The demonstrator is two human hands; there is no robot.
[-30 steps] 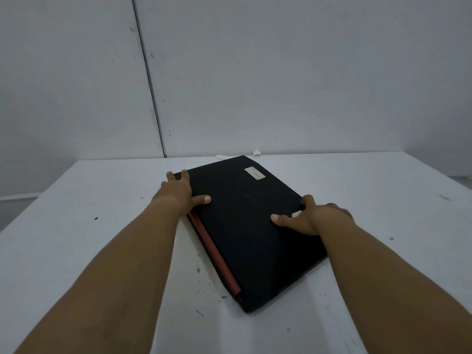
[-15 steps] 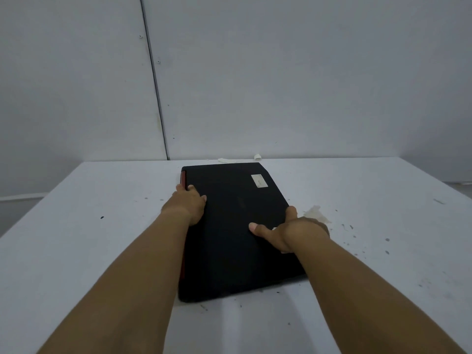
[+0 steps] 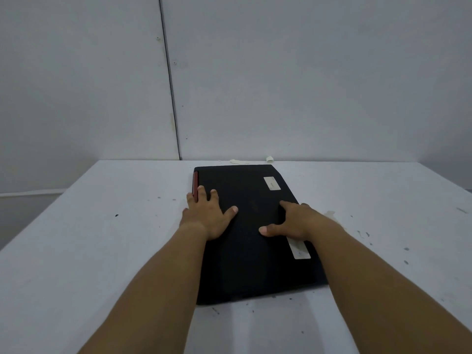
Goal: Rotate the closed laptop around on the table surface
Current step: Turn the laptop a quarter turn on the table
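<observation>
A closed black laptop lies flat on the white table, its long side running away from me. A red strip shows along its far left edge, and there are two pale stickers on the lid. My left hand presses on the lid's left side, fingers spread, with the outer fingers reaching the left edge. My right hand lies on the right side, thumb pointing inward and fingers bent over the right edge.
The laptop's far end sits close to the grey wall behind the table. Small white scraps lie at the table's back edge, and a white smear is just right of the laptop. Dark specks dot the surface.
The laptop has turned clockwise from a diagonal to nearly lengthwise. Both hands moved with it and shifted further onto the lid, uncovering a second sticker.
</observation>
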